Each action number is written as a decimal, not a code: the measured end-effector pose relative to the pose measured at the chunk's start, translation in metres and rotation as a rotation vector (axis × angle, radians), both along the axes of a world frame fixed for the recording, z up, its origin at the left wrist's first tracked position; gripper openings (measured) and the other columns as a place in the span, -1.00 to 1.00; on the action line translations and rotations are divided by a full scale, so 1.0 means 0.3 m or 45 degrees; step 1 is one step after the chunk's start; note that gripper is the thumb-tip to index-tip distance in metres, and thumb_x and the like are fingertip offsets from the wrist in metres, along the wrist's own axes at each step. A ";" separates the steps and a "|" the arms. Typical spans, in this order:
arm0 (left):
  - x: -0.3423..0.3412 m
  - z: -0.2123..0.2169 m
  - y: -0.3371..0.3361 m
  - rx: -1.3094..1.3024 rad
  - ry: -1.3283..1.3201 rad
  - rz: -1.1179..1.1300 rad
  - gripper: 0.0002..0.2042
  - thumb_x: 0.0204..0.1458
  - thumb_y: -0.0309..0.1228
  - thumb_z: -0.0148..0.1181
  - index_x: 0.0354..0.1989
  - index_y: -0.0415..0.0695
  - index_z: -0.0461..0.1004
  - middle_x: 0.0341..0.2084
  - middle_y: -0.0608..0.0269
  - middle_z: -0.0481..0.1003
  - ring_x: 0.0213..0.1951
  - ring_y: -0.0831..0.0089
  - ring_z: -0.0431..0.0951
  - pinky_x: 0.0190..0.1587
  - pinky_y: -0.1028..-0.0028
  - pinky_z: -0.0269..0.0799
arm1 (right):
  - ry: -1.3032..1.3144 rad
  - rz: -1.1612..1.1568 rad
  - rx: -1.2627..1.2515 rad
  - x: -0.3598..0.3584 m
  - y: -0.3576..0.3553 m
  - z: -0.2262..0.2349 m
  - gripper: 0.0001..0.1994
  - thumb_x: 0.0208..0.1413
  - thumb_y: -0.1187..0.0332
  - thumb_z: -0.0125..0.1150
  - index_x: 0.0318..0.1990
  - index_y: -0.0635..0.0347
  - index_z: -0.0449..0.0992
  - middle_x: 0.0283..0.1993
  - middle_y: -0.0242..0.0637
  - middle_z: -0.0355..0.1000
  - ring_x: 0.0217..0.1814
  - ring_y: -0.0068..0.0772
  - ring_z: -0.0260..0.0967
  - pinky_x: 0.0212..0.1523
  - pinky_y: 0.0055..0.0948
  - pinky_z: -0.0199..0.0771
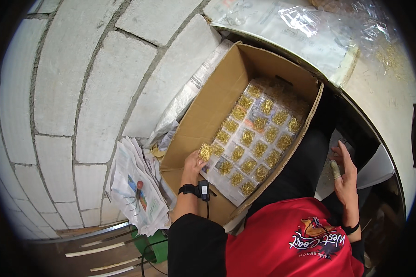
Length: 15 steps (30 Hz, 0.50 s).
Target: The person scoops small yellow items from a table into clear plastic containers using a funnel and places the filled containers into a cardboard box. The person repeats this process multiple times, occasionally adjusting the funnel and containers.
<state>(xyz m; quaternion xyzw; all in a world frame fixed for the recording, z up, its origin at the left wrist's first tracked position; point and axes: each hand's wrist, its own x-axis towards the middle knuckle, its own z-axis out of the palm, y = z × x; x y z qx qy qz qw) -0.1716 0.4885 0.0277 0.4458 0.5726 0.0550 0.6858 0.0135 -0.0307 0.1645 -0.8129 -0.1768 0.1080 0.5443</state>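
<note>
Wall: to my left stands a wall of pale grey, rough rectangular blocks [92, 78] with darker mortar joints.
Papers: a loose pile of crumpled printed newspaper sheets [136, 189] lies at the wall's foot, just beside the box; more newspaper is wedged between box and wall.
Green thing: a glossy green rounded plastic object [158, 247] sits below the papers, partly hidden.
Box: an open brown corrugated cardboard box [203, 115], rectangular, its long axis running from my lower left up to the upper right; the flaps stand open.
Left hand: my left hand [192, 162] reaches into the near end of the box, fingers closed on a small clear plastic packet of gold-coloured metal pieces [205, 151]. The packet is held up just above the layer, at the box's lower left corner; I cannot tell which way its long axis runs. A black strap with a small black device is on that wrist.
Layer in box: flat clear plastic packets of shiny gold metal pieces [254, 138] lie in rows that follow the box's long axis, covering its floor.
Right hand: my right hand [344, 173] is well apart from the left, open with fingers spread, a pale wrap on one finger, resting on a white sheet [326, 182] on my lap.
Surface: a curved pale surface [383, 87] carries crinkled clear plastic bags [305, 21].
</note>
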 end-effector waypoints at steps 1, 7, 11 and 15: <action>-0.030 -0.044 0.005 -0.017 0.025 0.099 -0.72 0.22 -0.39 -0.17 0.03 -0.21 0.33 -0.26 0.11 0.47 -0.22 0.24 0.51 -0.05 0.02 0.43 | 0.018 -0.030 -0.029 -0.003 -0.016 -0.009 -0.42 -0.01 0.70 -0.01 0.24 0.19 0.17 0.05 -0.03 0.38 -0.09 -0.22 0.43 0.01 -0.38 0.36; -0.049 -0.236 -0.053 0.143 0.319 0.803 -0.62 0.18 -0.43 -0.29 0.15 -0.28 0.15 0.03 -0.07 0.28 0.00 -0.04 0.35 -0.04 -0.11 0.40 | 0.029 0.052 -0.261 -0.019 -0.052 -0.011 -0.46 -0.04 0.68 0.04 0.19 0.25 0.22 0.00 -0.01 0.38 -0.08 -0.14 0.43 -0.01 -0.36 0.37; -0.075 -0.285 -0.105 0.205 0.185 1.030 -0.60 0.10 -0.37 0.00 0.09 -0.29 0.24 -0.04 0.00 0.35 -0.12 0.05 0.45 -0.15 0.07 0.50 | 0.007 0.151 -0.319 -0.034 -0.026 -0.002 -0.49 -0.08 0.67 0.06 0.12 0.30 0.27 -0.03 0.05 0.37 -0.04 0.05 0.38 -0.01 -0.26 0.37; -0.103 -0.309 -0.124 0.321 0.169 1.020 -0.69 0.03 -0.41 0.06 -0.07 -0.29 0.34 -0.16 -0.01 0.42 -0.18 0.08 0.49 -0.18 0.13 0.48 | -0.154 0.299 -0.478 -0.043 -0.035 -0.009 -0.54 -0.09 0.61 0.12 0.06 0.33 0.32 -0.14 0.03 0.39 -0.13 0.03 0.39 -0.11 -0.25 0.39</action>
